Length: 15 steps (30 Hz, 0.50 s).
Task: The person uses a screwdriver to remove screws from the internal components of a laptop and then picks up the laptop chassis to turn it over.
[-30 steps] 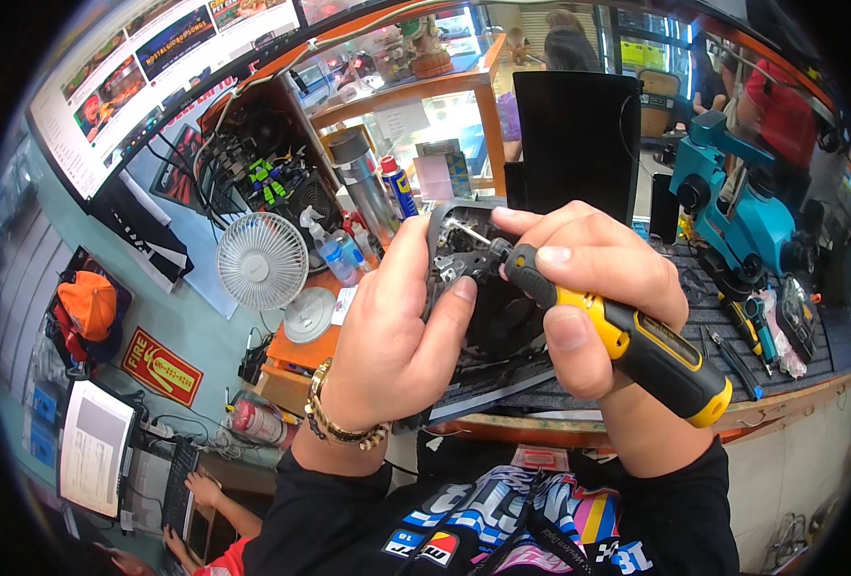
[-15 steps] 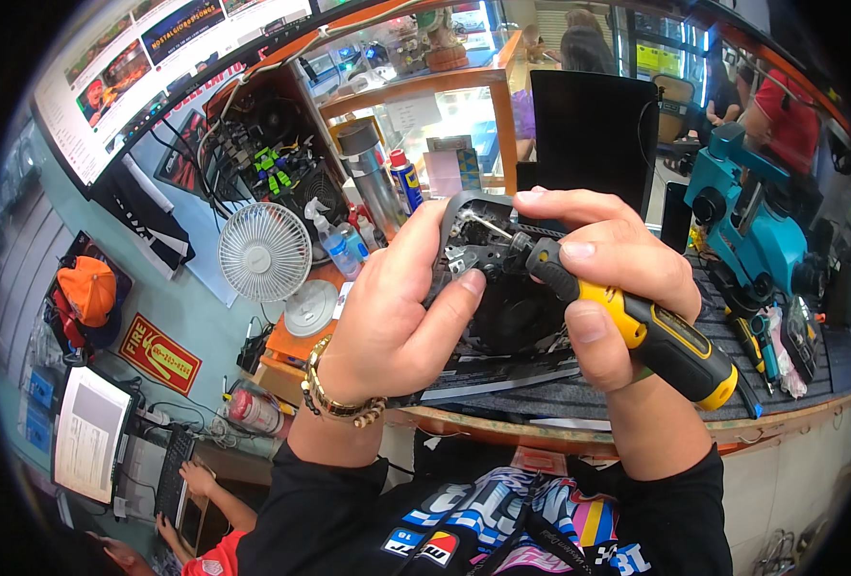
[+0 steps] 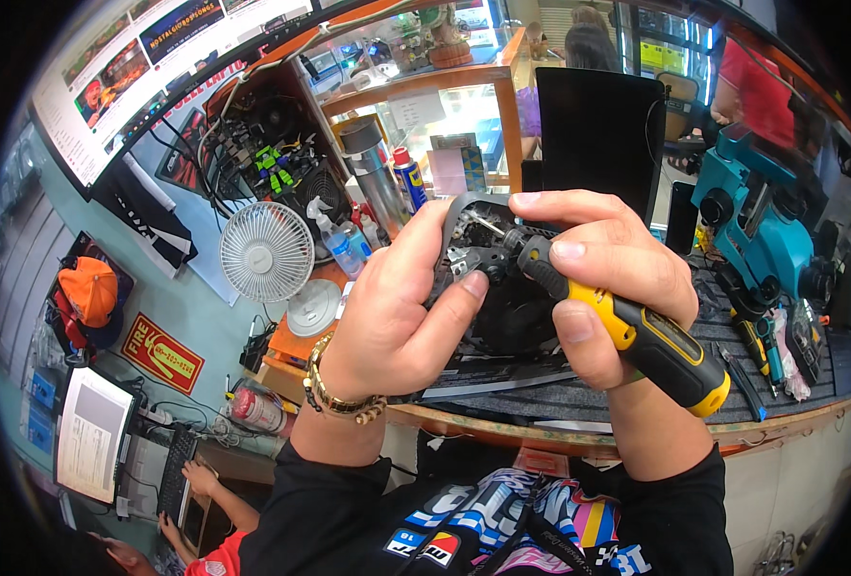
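My left hand (image 3: 397, 307) is closed round a small dark device with a curved grey rim (image 3: 459, 213) and bare metal parts inside. Its thumb presses on the lower edge of that device. In my right hand (image 3: 618, 259) is a yellow and black cordless screwdriver (image 3: 651, 341), its fingers wrapped round the body. The screwdriver's thin metal bit (image 3: 486, 225) reaches into the device's inner parts; whether the tip sits in a screw is too small to tell. Below both hands, partly hidden, a large black part with a round shape (image 3: 512, 322) rests on the bench.
A ribbed grey mat (image 3: 579, 408) covers the bench. At right stand a teal microscope (image 3: 752, 211) and several hand tools, including pliers (image 3: 741, 384). A black monitor (image 3: 598, 134) stands behind. Leftward are a white fan (image 3: 265, 252), a spray bottle (image 3: 334, 235) and a blue can (image 3: 408, 180).
The screwdriver has shifted slightly left and its handle end dips lower, with the bit still in the device. My left hand has hardly moved. The whole view has shifted a little.
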### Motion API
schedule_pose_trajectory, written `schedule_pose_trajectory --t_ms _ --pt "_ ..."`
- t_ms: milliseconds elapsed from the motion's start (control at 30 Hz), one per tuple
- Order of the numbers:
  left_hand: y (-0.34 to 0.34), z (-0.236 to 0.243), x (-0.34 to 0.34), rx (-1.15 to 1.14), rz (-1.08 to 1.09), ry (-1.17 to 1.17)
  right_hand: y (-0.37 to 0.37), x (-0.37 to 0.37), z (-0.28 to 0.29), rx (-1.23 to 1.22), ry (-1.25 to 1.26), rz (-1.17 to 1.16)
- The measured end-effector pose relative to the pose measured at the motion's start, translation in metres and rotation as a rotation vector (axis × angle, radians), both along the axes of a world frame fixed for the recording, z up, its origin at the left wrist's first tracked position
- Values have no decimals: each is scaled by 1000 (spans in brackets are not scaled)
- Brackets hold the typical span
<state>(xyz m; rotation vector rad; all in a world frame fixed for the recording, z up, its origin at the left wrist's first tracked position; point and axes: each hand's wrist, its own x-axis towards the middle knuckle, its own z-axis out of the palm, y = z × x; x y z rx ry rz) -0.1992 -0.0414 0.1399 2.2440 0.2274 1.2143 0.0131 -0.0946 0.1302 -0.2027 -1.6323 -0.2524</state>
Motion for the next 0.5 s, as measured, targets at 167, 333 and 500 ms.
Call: schedule_pose_trajectory --t_ms 167,333,500 --pt "0 2 -2 -9 5 34 -1 0 0 -3 -11 -9" --pt "1 -1 -1 -8 5 1 -4 3 -1 -27 -80 -33" --pt "0 2 -2 -19 14 40 -5 5 0 -29 -116 -72"
